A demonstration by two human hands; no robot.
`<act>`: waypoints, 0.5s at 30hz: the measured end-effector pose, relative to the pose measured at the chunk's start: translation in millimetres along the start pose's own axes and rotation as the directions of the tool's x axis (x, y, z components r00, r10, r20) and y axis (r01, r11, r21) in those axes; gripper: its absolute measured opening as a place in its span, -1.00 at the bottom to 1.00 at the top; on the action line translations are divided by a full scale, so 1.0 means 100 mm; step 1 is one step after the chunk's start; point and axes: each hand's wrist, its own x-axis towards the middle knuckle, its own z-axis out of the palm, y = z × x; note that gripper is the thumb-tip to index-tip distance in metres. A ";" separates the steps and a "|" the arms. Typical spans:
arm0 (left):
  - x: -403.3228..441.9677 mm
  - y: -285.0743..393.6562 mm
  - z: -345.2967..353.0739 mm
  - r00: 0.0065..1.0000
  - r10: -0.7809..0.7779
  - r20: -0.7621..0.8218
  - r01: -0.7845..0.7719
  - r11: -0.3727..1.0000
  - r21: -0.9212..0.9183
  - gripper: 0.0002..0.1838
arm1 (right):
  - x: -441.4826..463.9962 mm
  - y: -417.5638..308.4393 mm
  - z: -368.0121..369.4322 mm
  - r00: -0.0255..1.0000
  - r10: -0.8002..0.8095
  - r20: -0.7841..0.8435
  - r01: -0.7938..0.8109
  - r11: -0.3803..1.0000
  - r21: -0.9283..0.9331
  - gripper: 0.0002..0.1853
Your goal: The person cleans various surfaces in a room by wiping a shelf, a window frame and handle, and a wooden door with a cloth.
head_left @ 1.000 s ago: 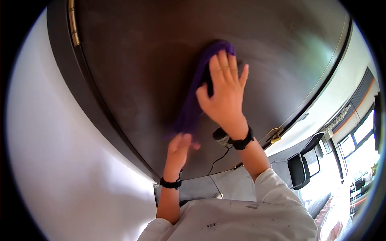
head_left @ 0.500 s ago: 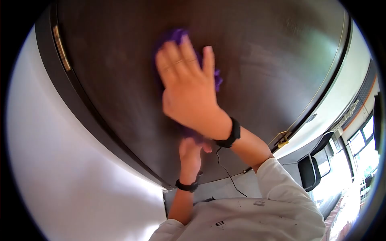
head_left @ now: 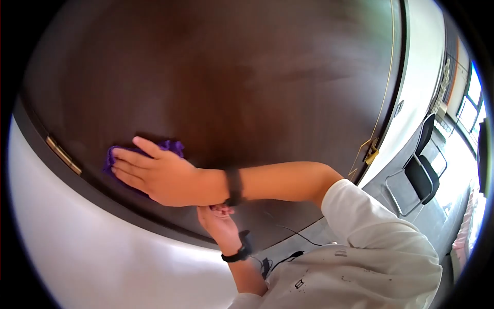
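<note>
My right hand (head_left: 167, 177) presses a crumpled purple cloth (head_left: 175, 148) flat against a dark brown door (head_left: 231, 103), near its hinge side. The fingers lie stretched over the cloth and hold it to the surface, with the thumb a little apart. Cloth edges show above and beyond the fingertips. Just below my right wrist is my left hand (head_left: 218, 222), its fingers curled in. Whatever may be inside those fingers is hidden. Each wrist wears a black band.
A brass hinge (head_left: 64, 155) sits on the door's left edge, beside a white wall (head_left: 92, 226). A brass latch (head_left: 371, 153) is on the right edge. A black chair (head_left: 422, 177) stands at right. A thin black cable (head_left: 303, 238) runs along the floor.
My right hand has swept the purple cloth left and down across the door, towards the hinge. My left hand has shifted slightly left and lower. The view has turned a little.
</note>
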 end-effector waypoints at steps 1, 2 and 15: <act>-0.03 0.00 0.03 0.995 0.002 0.103 -0.005 1.000 0.031 -0.60 | -0.03 0.07 -0.08 0.999 0.042 0.010 -0.043 0.999 0.022 -0.36; -0.07 0.02 0.12 0.993 0.002 0.121 -0.006 0.999 0.032 -0.60 | -0.09 0.14 -0.14 0.999 0.047 0.004 -0.047 0.999 0.005 -0.36; -0.40 -0.68 0.95 0.932 -0.170 0.320 0.126 0.980 0.152 -0.65 | -1.11 1.08 -0.91 0.942 0.335 -0.007 -0.335 0.942 -0.004 -0.40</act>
